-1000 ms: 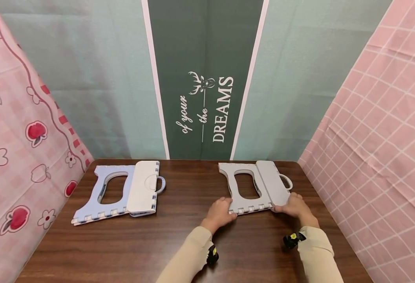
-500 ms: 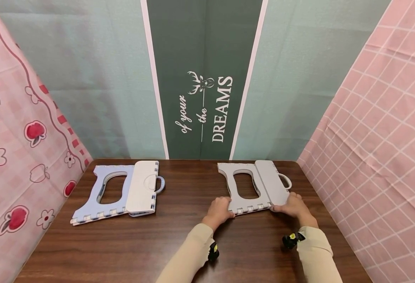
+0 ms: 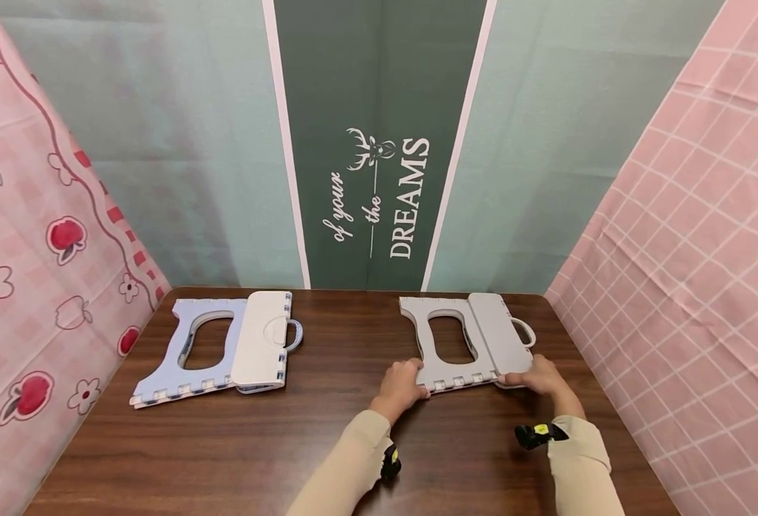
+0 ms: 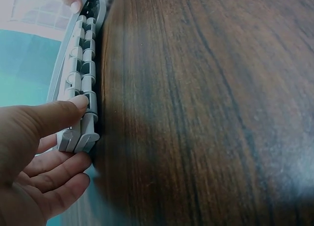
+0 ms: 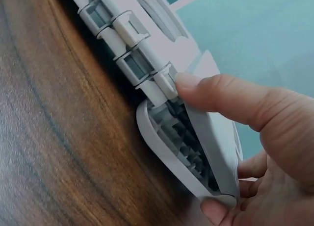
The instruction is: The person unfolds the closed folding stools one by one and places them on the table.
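Note:
A light grey folding stool [image 3: 482,362] lies folded flat on the right half of the table in the head view. My left hand [image 3: 399,383] grips its near left corner. The left wrist view has that thumb on the hinged side edge [image 4: 73,79], with the fingers around the leg end. At the near right corner, my right hand [image 3: 542,375] holds the end of the seat panel [image 5: 216,138]. Its thumb presses beside the last hinge, and its fingers wrap the panel's outer end. The ribbed inside of the seat shows through a narrow gap there.
A blue and white folding stool [image 3: 265,344], also folded flat, lies on the left of the wooden table [image 3: 224,451]. A green curtain [image 3: 211,179] hangs behind, with pink cloths [image 3: 695,236] along both sides. The grey stool's carrying loop [image 3: 526,333] points right.
My right hand and wrist have turned slightly at the stool's near right corner. My left hand keeps its grip, and both stools stay in place.

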`<control>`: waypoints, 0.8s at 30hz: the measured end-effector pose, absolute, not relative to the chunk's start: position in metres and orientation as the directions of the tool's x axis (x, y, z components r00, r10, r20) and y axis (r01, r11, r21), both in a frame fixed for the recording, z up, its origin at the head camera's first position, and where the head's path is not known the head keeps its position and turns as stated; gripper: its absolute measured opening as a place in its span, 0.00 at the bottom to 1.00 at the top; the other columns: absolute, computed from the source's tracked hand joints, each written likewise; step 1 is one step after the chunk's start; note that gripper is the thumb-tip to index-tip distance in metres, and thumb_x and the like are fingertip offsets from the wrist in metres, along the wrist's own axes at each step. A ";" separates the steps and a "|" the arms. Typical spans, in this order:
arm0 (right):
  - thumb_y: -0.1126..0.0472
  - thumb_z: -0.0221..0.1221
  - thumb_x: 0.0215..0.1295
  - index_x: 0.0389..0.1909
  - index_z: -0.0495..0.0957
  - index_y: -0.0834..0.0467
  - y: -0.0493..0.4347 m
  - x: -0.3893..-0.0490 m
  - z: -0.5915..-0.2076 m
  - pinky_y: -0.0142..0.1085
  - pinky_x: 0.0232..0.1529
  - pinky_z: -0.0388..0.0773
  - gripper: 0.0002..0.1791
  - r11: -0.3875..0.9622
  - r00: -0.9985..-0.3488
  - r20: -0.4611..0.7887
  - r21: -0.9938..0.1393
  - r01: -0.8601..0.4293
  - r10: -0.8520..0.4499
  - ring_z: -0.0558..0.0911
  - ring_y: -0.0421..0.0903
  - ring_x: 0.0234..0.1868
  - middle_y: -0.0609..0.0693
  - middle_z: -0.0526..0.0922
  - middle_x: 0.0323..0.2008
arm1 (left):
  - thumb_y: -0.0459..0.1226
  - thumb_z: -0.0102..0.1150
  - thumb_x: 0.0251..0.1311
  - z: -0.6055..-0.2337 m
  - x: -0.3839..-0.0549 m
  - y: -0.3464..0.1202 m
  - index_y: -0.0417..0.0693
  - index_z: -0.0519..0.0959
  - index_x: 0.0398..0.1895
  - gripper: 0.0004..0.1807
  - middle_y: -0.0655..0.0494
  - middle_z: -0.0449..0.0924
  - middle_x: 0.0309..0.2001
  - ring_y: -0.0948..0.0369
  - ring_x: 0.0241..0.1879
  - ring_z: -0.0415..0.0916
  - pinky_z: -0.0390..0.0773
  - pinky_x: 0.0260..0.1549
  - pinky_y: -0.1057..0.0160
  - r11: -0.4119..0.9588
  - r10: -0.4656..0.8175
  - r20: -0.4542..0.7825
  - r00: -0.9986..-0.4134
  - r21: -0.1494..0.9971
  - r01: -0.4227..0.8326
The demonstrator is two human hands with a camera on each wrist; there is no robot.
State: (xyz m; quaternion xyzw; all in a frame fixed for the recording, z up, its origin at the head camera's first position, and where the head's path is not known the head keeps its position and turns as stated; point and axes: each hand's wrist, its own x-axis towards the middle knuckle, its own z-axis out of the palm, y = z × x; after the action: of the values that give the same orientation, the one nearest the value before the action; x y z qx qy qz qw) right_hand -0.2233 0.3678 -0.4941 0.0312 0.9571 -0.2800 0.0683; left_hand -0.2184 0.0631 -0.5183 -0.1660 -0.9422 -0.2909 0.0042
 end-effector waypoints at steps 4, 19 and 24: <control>0.48 0.71 0.41 0.39 0.73 0.76 0.368 -0.224 -0.498 0.48 0.36 0.72 0.37 0.846 -0.993 -0.108 -0.526 0.091 0.040 0.76 0.56 0.34 0.63 0.78 0.32 | 0.41 0.76 0.37 -0.521 -0.219 0.064 0.45 0.79 0.48 0.29 0.46 0.81 0.41 0.51 0.39 0.78 0.76 0.36 0.60 0.770 0.312 0.106 -0.944 0.554 0.317; 0.47 0.73 0.39 0.46 0.69 0.79 0.370 -0.211 -0.496 0.45 0.35 0.72 0.44 0.810 -0.993 -0.051 -0.574 0.119 0.110 0.76 0.55 0.35 0.64 0.78 0.34 | 0.40 0.78 0.34 -0.521 -0.214 0.070 0.42 0.79 0.43 0.28 0.46 0.81 0.38 0.53 0.37 0.78 0.75 0.35 0.63 0.768 0.318 0.149 -0.936 0.539 0.346; 0.46 0.73 0.40 0.46 0.69 0.79 0.371 -0.209 -0.495 0.45 0.34 0.72 0.45 0.826 -0.994 -0.035 -0.554 0.103 0.100 0.76 0.56 0.34 0.64 0.78 0.33 | 0.40 0.78 0.33 -0.521 -0.213 0.071 0.42 0.79 0.42 0.28 0.46 0.81 0.38 0.53 0.37 0.78 0.75 0.36 0.63 0.764 0.313 0.153 -0.937 0.546 0.344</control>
State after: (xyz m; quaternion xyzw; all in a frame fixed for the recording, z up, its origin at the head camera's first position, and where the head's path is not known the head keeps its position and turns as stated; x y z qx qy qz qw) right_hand -0.2087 0.3713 -0.4951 0.0529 0.9556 -0.2898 0.0025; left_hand -0.2132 0.0706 -0.5212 -0.1750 -0.9388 -0.2957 0.0261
